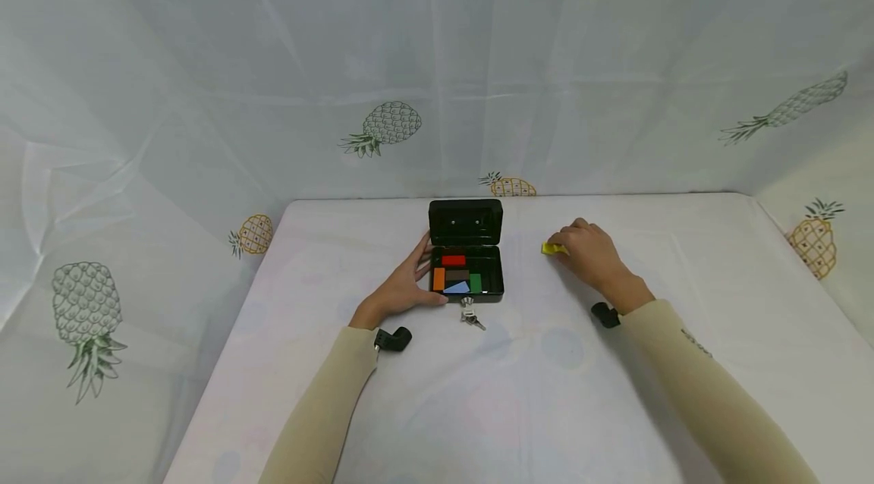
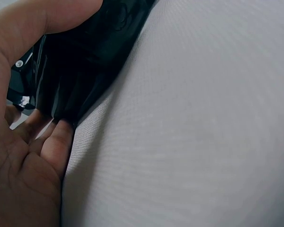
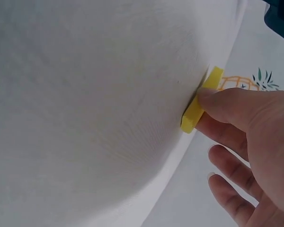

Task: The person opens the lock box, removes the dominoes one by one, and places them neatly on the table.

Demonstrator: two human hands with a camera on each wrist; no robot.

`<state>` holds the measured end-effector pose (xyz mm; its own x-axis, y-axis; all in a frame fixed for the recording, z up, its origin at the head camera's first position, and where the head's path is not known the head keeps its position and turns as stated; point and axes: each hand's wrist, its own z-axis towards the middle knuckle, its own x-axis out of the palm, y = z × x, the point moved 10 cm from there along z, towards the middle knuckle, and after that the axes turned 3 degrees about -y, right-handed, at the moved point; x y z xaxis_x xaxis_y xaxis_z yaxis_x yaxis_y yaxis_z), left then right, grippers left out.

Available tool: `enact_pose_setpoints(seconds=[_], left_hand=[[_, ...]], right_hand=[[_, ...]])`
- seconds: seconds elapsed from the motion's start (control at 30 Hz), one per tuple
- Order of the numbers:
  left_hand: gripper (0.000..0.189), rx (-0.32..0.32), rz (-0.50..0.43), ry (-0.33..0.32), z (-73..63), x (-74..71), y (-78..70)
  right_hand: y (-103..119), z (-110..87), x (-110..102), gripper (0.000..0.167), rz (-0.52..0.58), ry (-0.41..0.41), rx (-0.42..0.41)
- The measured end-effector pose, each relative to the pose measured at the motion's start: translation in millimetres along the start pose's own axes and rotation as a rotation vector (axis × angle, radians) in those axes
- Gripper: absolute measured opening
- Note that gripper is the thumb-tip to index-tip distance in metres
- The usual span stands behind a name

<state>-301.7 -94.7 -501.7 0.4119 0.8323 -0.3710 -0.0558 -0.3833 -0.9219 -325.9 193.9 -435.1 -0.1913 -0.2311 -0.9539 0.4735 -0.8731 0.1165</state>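
A small black metal cash box (image 1: pixel 492 265) stands on the table with its lid (image 1: pixel 466 222) raised. Inside lie a red block (image 1: pixel 454 260), an orange block (image 1: pixel 439 279), a brown block (image 1: pixel 457 275), a green block (image 1: pixel 476 283) and a light blue block (image 1: pixel 457 287). My left hand (image 1: pixel 404 285) grips the box's left side, thumb at the front corner and fingers along the side. To the right of the box, my right hand (image 1: pixel 589 250) pinches a yellow block (image 3: pixel 194 113) between thumb and index finger, at the table surface; the other fingers are loosely bent.
Keys (image 1: pixel 471 319) hang from the lock at the front of the box. A white cloth covers the table (image 1: pixel 532 408). Behind it hangs a white curtain (image 1: pixel 580 51) with pineapple prints. Dark cameras are strapped to both wrists.
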Motion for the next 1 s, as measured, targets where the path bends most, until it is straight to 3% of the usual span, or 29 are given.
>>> enact_pose_setpoints(seconds=[0.33,0.5,0.8,1.0], left_hand=[[0.131,-0.004,-0.002,-0.001,0.3,-0.8,0.8],[0.131,0.005,-0.005,0.005,-0.6,-0.2,-0.4],[0.131,0.004,-0.010,0.009,-0.6,0.2,-1.2],[0.132,0.000,-0.019,0.013,-0.1,0.2,-0.1]], right_hand=[[1,4.6,3,0.025,0.010,0.004,-0.010],[10,3.7,-3,0.026,0.026,-0.032,-0.014],[65,5.0,-31,0.026,0.066,-0.128,-0.104],[99,6.6,-38,0.026,0.104,-0.178,-0.189]])
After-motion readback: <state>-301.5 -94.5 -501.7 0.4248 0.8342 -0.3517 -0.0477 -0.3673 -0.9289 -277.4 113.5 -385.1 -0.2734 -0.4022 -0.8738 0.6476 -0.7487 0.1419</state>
